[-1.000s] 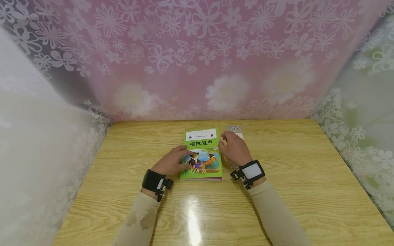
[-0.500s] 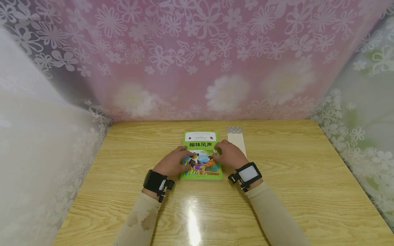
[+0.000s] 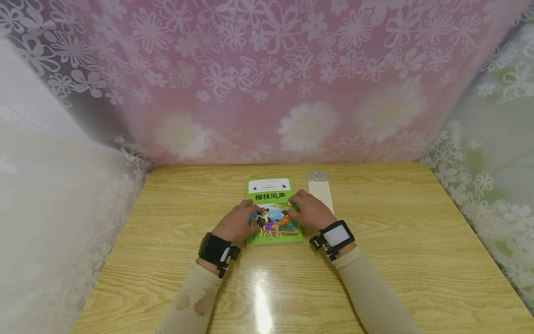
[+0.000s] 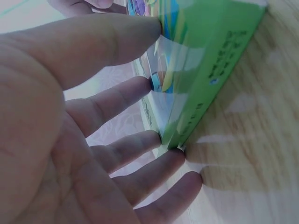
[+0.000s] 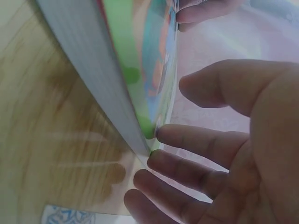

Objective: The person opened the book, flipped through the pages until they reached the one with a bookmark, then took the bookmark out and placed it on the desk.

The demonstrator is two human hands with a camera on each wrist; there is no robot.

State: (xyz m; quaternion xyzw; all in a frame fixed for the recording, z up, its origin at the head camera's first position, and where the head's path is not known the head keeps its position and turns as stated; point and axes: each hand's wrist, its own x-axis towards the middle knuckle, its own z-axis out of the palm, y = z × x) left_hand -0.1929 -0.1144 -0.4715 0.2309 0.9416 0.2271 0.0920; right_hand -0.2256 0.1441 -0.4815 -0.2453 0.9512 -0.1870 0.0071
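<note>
A closed paperback book with a green cover and an animal picture lies face up on the wooden table. My left hand is at its left side, fingers extended. In the left wrist view the thumb tip touches the cover and the fingertips reach the green spine. My right hand is at the opposite side. In the right wrist view its index fingertip meets the cover near the page edges, and the thumb stands off the cover. Just right of the book lies a cream bookmark with a patterned end, partly hidden by the right hand.
The wooden table runs back to a pink flowered curtain. Pale flowered sheets hang along the left and right sides. Both wrists wear black straps with small cameras.
My right hand has come left off the bookmark to the book's right edge. The cover's lower right corner, slightly raised before, now lies down. The book has turned slightly counterclockwise.
</note>
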